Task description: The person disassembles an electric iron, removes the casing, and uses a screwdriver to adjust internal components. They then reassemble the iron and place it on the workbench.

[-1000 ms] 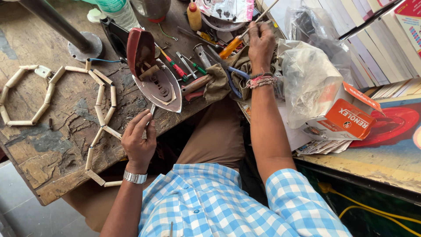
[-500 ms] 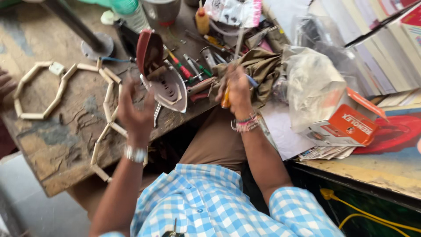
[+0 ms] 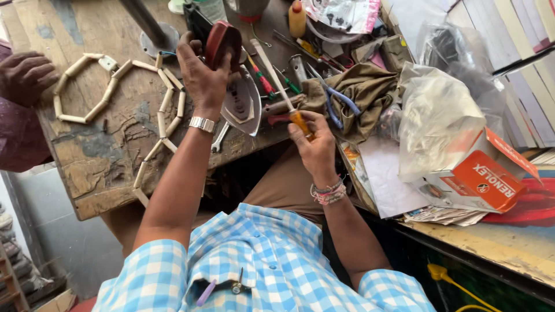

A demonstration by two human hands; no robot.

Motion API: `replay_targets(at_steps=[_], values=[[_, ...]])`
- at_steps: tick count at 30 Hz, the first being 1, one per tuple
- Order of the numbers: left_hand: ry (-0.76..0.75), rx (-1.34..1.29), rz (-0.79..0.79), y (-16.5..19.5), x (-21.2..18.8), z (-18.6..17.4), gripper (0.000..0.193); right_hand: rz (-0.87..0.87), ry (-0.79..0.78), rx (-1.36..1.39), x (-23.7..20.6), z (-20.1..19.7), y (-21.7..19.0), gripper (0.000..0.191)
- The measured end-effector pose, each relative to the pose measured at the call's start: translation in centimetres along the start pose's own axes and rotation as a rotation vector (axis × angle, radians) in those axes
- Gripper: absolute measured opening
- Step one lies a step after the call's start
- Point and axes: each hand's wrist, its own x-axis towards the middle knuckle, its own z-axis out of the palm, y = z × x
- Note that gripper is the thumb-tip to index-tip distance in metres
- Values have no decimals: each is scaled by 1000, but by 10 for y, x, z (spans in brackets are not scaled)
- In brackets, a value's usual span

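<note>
Since a moment ago, the left hand [image 3: 202, 78] has risen from the counter [image 3: 110, 156] edge to wrap its fingers around the red handle of the iron [image 3: 231, 86], steadying it on its side so the soleplate faces the person. Meanwhile the right hand [image 3: 315, 144] has come back, fingers closed around an orange-handled screwdriver [image 3: 280, 89] aimed at the iron. Another person's hand [image 3: 23, 75] rests at the counter's far left.
</note>
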Motion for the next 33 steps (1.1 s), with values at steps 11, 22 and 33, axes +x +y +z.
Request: replay_targets(at_steps=[11, 22, 33], values=[[47, -81, 181, 9, 19, 5, 51, -105, -25, -3, 17, 17, -10, 34], [101, 3, 293, 0, 21, 8, 26, -337, 68, -324, 27, 28, -3, 36], [46, -13, 257, -6, 20, 7, 29, -224, 36, -229, 24, 20, 0, 35]])
